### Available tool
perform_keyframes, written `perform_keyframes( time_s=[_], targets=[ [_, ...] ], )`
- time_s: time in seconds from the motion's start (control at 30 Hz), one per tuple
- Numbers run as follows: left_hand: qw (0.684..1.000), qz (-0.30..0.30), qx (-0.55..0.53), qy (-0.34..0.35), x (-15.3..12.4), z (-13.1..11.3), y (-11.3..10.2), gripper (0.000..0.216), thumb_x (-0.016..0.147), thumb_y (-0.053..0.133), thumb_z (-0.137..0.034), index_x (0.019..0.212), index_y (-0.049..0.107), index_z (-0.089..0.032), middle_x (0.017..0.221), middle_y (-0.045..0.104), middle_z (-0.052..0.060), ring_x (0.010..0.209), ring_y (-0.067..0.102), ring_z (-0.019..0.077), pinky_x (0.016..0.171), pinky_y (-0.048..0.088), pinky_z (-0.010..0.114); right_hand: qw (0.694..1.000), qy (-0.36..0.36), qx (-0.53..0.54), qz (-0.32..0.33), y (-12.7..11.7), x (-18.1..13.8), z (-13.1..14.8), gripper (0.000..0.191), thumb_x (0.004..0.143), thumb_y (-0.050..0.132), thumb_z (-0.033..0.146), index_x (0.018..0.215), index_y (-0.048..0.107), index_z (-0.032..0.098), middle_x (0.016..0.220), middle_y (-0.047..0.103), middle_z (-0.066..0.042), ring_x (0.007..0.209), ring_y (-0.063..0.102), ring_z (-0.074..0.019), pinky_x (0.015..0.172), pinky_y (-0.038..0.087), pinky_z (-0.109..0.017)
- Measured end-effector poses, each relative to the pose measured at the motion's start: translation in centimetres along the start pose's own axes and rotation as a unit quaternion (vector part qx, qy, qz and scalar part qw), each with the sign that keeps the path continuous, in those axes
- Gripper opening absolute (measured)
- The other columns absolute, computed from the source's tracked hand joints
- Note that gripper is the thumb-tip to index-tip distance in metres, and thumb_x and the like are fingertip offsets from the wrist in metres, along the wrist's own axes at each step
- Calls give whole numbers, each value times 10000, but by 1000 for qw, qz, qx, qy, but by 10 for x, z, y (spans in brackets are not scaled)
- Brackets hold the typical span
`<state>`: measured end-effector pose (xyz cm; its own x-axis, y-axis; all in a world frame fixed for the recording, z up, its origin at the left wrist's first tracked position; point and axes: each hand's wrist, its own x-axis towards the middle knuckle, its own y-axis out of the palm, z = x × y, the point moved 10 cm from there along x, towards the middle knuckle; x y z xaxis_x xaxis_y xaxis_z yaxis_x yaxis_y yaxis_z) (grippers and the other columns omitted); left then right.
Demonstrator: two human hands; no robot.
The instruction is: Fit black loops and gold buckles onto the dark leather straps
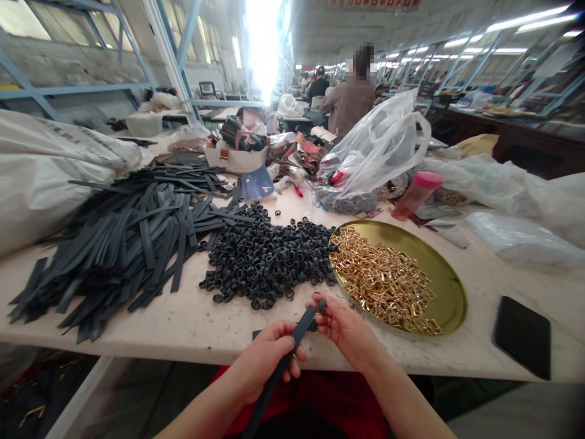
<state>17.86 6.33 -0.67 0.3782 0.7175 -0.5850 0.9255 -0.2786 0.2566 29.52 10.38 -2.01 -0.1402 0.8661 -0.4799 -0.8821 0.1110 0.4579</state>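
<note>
My left hand [260, 360] is closed around a long dark strap [304, 323], which slants from my lap up to the right. At the strap's upper end my right hand [342, 329] pinches a small black loop [322, 306] between thumb and fingers. Whether the loop is around the strap tip or only against it, I cannot tell. Just beyond my hands lies a heap of black loops [274, 256]. Right of that heap a gold round tray [445, 286] holds many small gold buckles [384, 274].
Dark straps [146, 225] are piled at the left. A phone-like black slab [521, 335] lies at the right. Farther back are a blue booklet [257, 185], a white box [235, 160], a clear plastic bag [375, 152] and a pink-lidded jar [417, 195]. Other people sit beyond the table.
</note>
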Motion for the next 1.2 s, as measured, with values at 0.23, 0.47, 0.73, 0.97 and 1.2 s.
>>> perform_keyframes(
  time_s=[0.23,0.47,0.73,0.97,1.2],
  targets=[
    [981,-2,186,55,11,-2,-6,288,810,363,-402,847,486,-145,566,535,-28,392,441,74,391,307,163,996,-20,-73,40,14,-7,-2,360,705,648,381,983,592,160,923,655,-56,526,455,-33,500,364,-181],
    [899,-10,412,148,-9,-35,-1,237,815,402,-274,664,547,-162,555,499,-34,508,442,101,489,287,197,984,-15,-155,82,22,-20,-14,476,659,664,389,1060,516,178,933,647,-52,476,444,-42,489,343,-215],
    [916,-47,373,138,-16,-24,11,353,881,271,-406,1064,455,-166,620,541,-11,524,512,162,541,393,247,979,-100,-177,30,20,-40,-1,273,721,615,407,789,557,149,577,473,50,522,391,-68,505,317,-209],
    [931,-57,301,200,-20,-32,10,377,854,328,-486,881,529,-168,806,572,44,769,527,191,680,399,256,834,-192,-517,-21,12,-51,37,301,861,404,410,775,575,178,671,581,14,626,525,-98,568,403,-192],
    [929,-59,312,190,-16,-28,16,374,857,292,-464,782,510,-170,569,379,-35,521,367,132,490,282,221,609,-162,-733,-256,-46,3,128,237,760,526,276,766,645,71,856,647,-232,884,604,-324,756,418,-406]
  ],
)
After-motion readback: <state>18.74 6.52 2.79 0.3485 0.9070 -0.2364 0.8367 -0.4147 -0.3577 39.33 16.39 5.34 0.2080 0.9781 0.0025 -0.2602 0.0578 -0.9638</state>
